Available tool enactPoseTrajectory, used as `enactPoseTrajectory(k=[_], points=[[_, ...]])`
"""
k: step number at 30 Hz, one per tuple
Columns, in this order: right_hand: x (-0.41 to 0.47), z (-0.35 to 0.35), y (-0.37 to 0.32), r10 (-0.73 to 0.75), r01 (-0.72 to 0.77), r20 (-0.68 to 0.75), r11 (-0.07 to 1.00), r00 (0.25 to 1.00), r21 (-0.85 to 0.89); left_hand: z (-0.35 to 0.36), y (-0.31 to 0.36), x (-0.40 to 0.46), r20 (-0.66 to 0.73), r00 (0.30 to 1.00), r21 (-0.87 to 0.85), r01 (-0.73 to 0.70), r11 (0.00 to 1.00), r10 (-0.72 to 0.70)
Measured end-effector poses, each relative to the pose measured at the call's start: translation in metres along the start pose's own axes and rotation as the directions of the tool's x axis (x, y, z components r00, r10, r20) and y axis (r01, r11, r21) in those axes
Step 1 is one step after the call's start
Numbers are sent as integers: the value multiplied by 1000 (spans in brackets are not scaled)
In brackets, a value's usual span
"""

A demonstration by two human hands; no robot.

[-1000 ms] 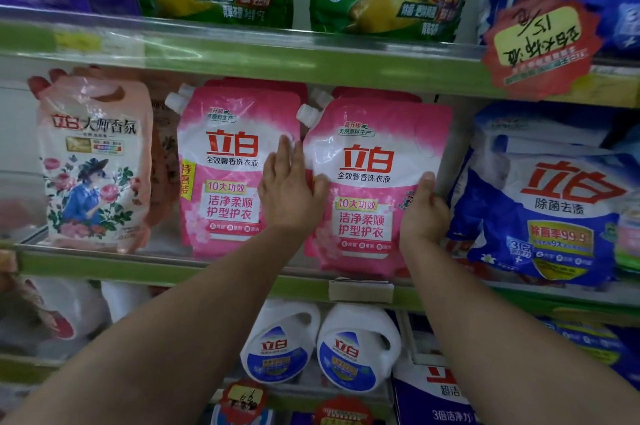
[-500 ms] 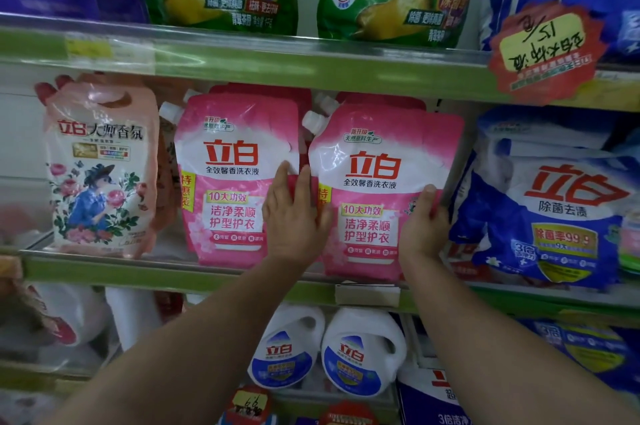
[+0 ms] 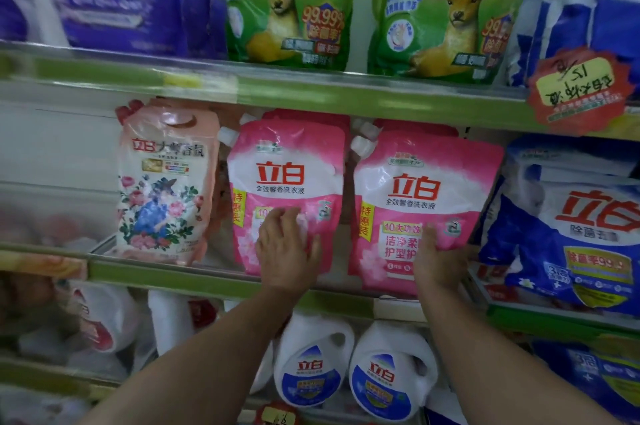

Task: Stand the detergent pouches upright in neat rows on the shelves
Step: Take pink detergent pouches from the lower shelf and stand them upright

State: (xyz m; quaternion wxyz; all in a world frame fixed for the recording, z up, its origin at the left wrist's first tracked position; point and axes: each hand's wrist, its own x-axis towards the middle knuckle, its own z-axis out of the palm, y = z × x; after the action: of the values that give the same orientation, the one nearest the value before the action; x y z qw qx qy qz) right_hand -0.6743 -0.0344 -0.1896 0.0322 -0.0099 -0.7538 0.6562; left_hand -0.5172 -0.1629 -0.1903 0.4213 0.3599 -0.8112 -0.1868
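Two pink pouches [image 3: 415,209] stand side by side on the middle shelf [image 3: 214,280]. Our left hand [image 3: 285,254] lies flat on the nine-o'clock one, fingers loosely spread; our right hand [image 3: 438,261] presses the three-o'clock one, fingers mostly hidden. We should push evenly near the base, squaring the fronts without tipping either.

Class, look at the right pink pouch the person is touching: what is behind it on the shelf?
Behind the right pink pouch, the red top edge and a white cap of at least one more pouch show. How many follow is hidden.
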Motion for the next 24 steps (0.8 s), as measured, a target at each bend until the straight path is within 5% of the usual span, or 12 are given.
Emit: enactPoseTrajectory(k=[10, 15, 20, 24], points=[[-14, 2, 6, 80, -87, 146, 996, 986, 37, -27, -36, 8, 156, 979, -2, 135, 991, -133], [-17, 6, 6, 38, -48, 145, 997, 989, 64, -25, -36, 9, 127, 974, -87, 200, 976, -188], [-10, 9, 11, 48, -56, 178, 998, 983, 35, -32, -37, 7, 246, 893, -281, 439, 854, -378], [-6, 8, 15, 36, -39, 188, 999, 982, 13, -32, -40, 8, 261, 866, -363, 498, 787, -428]])
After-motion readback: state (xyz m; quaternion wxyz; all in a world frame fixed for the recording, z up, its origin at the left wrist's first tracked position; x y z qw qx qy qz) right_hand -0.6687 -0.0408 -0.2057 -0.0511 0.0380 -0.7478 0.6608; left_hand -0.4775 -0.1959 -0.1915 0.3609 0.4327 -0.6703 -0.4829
